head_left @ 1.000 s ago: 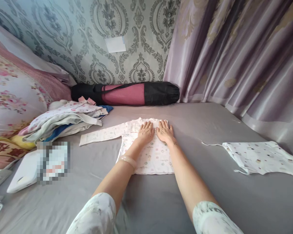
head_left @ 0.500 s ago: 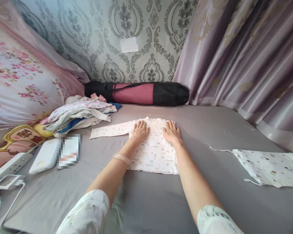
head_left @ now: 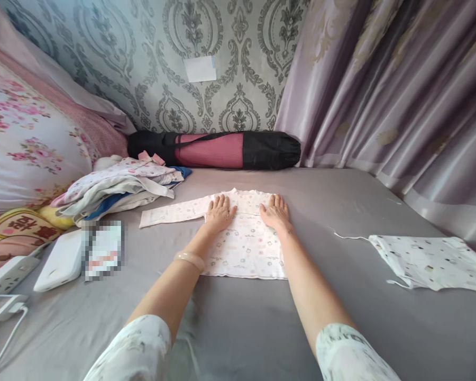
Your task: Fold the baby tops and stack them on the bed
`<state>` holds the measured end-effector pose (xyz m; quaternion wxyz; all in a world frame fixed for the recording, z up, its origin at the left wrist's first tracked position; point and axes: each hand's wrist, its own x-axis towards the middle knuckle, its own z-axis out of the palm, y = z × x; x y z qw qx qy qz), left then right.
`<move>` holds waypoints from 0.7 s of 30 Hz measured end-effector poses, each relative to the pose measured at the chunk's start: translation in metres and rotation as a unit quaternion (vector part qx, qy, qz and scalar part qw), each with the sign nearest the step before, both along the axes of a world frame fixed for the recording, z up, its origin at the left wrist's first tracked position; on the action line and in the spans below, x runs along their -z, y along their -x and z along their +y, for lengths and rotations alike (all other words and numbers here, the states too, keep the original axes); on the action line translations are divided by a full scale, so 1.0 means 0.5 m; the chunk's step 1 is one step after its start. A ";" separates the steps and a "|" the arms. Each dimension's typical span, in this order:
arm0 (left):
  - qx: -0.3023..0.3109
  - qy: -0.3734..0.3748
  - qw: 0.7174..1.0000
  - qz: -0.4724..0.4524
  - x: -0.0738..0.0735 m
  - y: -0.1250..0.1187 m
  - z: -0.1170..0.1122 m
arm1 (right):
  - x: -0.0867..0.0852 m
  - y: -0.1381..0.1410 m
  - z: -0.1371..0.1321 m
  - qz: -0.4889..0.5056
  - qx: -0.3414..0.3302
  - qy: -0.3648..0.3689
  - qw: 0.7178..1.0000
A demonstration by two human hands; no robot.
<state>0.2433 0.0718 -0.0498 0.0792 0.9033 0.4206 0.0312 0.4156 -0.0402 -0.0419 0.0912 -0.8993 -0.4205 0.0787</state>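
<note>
A small white baby shirt (head_left: pixel 244 246) with a faint pink print lies flat on the grey bed sheet (head_left: pixel 262 317). Its one sleeve stretches out to the left. My left hand (head_left: pixel 219 211) rests flat on the shirt's upper left part, fingers stretched out. On the upper right part my right hand (head_left: pixel 276 210) lies flat too, fingers together and extended. Neither hand holds anything. A pale bangle sits on my left wrist.
A pile of folded baby clothes (head_left: pixel 119 185) lies at the left. Another printed garment (head_left: pixel 432 262) is spread at the right. A black and pink rolled mat bag (head_left: pixel 214 150) lies by the wall. A white device (head_left: pixel 59 260), a power strip (head_left: pixel 3 275) and pillows are at the left.
My hands, close together at the shirt's top a second ago, have slid apart toward its two sides. The view shifted a little.
</note>
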 end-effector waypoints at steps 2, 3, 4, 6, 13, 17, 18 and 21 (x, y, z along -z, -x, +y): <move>0.005 0.015 1.000 -0.001 -0.008 0.002 0.000 | -0.002 -0.001 0.000 -0.004 0.001 0.004 1.000; 0.012 0.024 1.000 -0.002 -0.012 0.005 0.000 | -0.002 -0.001 0.000 -0.005 0.001 0.006 1.000; 0.019 0.030 0.999 -0.007 -0.016 0.009 0.002 | -0.003 -0.001 0.000 -0.005 0.001 0.008 1.000; 0.024 0.028 0.999 -0.023 -0.023 0.024 0.008 | -0.005 -0.003 0.001 -0.005 0.000 0.012 1.000; -0.118 -0.056 0.988 -0.080 -0.043 0.171 0.062 | -0.014 -0.010 0.008 0.008 0.000 0.020 1.000; -0.300 -0.085 0.950 -0.032 -0.059 0.278 0.084 | -0.022 -0.006 0.013 0.025 -0.001 0.012 1.000; -0.342 -0.086 0.936 -0.023 -0.062 0.298 0.088 | -0.025 -0.003 0.015 0.028 -0.005 0.009 1.000; -0.415 -0.065 0.907 -0.023 -0.066 0.341 0.101 | -0.035 0.009 0.020 0.041 -0.026 0.000 0.999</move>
